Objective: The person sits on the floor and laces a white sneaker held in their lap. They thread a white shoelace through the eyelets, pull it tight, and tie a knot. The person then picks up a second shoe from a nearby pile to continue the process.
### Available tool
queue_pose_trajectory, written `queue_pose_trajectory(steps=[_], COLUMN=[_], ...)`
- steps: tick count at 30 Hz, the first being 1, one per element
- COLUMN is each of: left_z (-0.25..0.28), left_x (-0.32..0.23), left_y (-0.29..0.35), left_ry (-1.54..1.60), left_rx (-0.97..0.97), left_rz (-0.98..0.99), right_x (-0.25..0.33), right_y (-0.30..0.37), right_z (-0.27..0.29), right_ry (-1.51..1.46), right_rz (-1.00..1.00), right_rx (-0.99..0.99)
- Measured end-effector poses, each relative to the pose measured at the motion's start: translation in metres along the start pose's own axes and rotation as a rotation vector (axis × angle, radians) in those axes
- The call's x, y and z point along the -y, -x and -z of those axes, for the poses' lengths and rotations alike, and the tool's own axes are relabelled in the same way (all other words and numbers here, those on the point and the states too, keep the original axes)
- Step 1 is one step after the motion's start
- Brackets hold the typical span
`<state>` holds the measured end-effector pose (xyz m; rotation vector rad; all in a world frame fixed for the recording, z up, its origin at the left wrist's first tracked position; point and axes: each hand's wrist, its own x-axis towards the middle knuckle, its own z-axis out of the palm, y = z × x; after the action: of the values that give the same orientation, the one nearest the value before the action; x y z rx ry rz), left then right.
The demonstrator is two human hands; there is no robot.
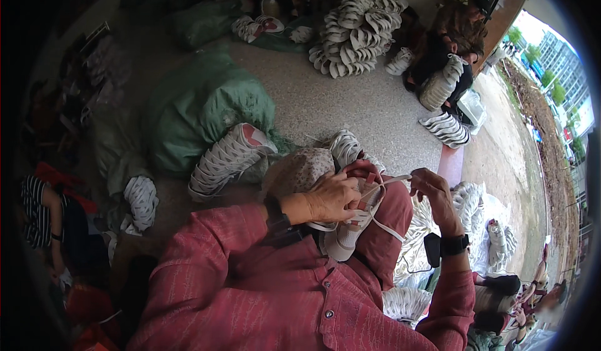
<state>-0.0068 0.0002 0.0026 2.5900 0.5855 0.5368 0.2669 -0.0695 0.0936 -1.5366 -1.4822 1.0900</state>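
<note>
A white and beige shoe upper (345,241) with a red lining rests across my lap. My left hand (332,197) is closed on its upper part, the fingers near the lacing area. Out to the right, my right hand (436,196) pinches a white shoelace (397,179), which is stretched from the shoe upper to its fingertips. Another stretch of lace hangs in a loop over my red trouser leg (391,257). Just beyond my knees lies a nested stack of white uppers (345,147), partly hidden.
A big green sack (206,110) stands ahead on the left, with a row of nested uppers (228,163) leaning beside it. More stacked uppers (357,31) are piled at the back. A co-worker (460,31) sits at far right. Further uppers (469,204) lie beside my right arm.
</note>
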Motion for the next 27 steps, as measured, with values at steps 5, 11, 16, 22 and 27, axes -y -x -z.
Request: queue_pose_trajectory(steps=[5,11,16,22,27], left_z=[0.02,0.037,0.036,0.03,0.012], left_x=[0.008,0.018,0.016,0.005,-0.024], left_y=[-0.009,-0.017,-0.014,-0.017,-0.022], left_ry=[0.322,0.556,0.678,0.539,0.155], left_rx=[0.247,0.523,0.529,0.362,0.037], left_rz=[0.167,0.178,0.157,0.157,-0.091], right_x=[-0.025,-0.126,-0.186,-0.185,-0.036], right_y=[0.0,-0.011,0.065,0.121,0.12], right_z=[-0.028,0.112,0.269,0.272,0.178], right_ry=[-1.161,-1.469,-1.849,-1.804,-1.411], right_rz=[0.033,0.216,-0.002,0.263,0.548], right_rx=[0.09,-0.346,-0.722,-0.719,-0.418])
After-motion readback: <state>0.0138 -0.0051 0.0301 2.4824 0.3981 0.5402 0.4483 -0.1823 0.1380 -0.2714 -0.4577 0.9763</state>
